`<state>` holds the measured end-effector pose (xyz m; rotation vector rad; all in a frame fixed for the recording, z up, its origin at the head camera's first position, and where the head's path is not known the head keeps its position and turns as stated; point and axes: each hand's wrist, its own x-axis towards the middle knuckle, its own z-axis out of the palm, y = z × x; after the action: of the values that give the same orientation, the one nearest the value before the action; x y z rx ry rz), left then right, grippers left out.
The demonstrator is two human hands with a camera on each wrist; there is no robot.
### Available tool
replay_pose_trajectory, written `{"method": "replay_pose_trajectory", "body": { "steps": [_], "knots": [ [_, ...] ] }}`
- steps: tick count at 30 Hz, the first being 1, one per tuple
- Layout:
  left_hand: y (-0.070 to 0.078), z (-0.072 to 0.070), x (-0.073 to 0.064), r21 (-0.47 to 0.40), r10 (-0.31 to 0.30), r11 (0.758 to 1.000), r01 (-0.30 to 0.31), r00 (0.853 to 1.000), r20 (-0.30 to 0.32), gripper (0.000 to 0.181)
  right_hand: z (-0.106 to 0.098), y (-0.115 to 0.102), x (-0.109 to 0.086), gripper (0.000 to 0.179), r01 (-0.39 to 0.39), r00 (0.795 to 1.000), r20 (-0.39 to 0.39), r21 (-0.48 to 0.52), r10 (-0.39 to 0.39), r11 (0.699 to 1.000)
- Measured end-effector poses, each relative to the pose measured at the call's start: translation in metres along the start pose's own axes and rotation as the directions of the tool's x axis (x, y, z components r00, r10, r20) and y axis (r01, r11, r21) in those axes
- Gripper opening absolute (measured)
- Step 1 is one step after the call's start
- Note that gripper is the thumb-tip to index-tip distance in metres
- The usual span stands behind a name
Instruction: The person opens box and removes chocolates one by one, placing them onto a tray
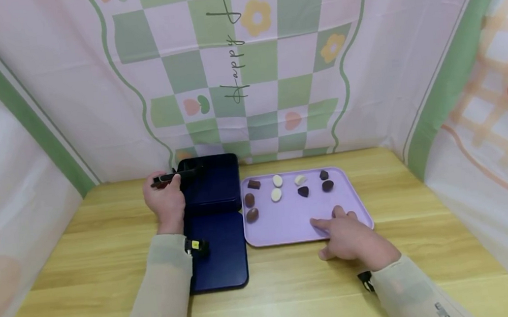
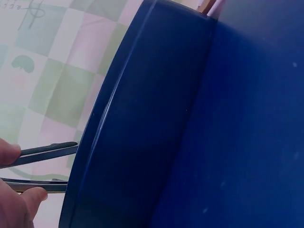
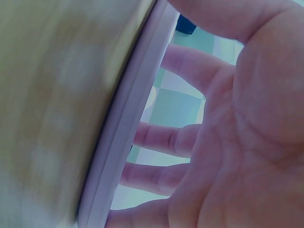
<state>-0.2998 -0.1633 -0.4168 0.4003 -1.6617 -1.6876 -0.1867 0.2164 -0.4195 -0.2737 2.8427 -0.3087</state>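
Note:
My left hand (image 1: pixel 166 200) grips a pair of black tongs (image 1: pixel 184 175) at the left wall of a dark blue box (image 1: pixel 214 204). The tongs' tips reach over the box; in the left wrist view its wall hides them, and the two arms stand apart between thumb and finger. My right hand (image 1: pixel 351 236) is at the near right edge of a lilac tray (image 1: pixel 288 226), fingers spread over it and thumb outside the rim. Chocolates lie on the tray: brown ovals (image 1: pixel 252 215), a brown block (image 1: pixel 254 184), white pieces (image 1: pixel 276 194) and dark pieces (image 1: pixel 327 186).
A flat dark blue panel (image 1: pixel 223 263) lies in front of the box, left of the tray. Everything stands on a wooden table (image 1: pixel 285 288). Behind it hangs a checked cloth (image 1: pixel 255 76), with more printed cloth (image 1: pixel 485 131) at the sides.

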Motion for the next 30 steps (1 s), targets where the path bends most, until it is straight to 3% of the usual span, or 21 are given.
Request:
{"method": "replay_pose_trajectory", "body": {
  "steps": [13,17,20,24,27,30],
  "knots": [
    [0.007,-0.004,0.002,-0.030,-0.055,0.998,0.054,0.999,-0.003,0.033,0.000,0.000,-0.001,0.080,-0.009,1.000,0.004,0.007,0.009,1.000],
    [0.014,-0.005,0.002,-0.135,-0.100,0.986,0.098,0.995,-0.012,0.035,0.000,0.000,-0.001,0.080,-0.010,1.000,0.005,0.007,0.010,1.000],
    [0.020,-0.005,0.005,-0.301,-0.173,0.940,0.161,0.985,-0.016,0.034,0.000,0.000,-0.001,0.080,-0.008,1.000,0.003,0.004,0.008,1.000],
    [0.032,-0.007,0.010,-0.495,-0.293,0.830,0.258,0.956,0.007,0.031,0.000,0.001,0.000,0.079,-0.003,1.000,-0.001,-0.001,0.003,1.000],
    [0.042,-0.009,0.010,-0.554,-0.356,0.768,0.320,0.934,0.045,0.029,0.000,0.001,0.000,0.079,-0.002,1.000,-0.001,-0.002,0.002,1.000],
    [0.053,-0.009,0.007,-0.559,-0.370,0.747,0.359,0.924,0.098,0.027,0.000,0.000,-0.001,0.079,-0.003,1.000,0.001,0.001,0.003,1.000]
  ]
}}
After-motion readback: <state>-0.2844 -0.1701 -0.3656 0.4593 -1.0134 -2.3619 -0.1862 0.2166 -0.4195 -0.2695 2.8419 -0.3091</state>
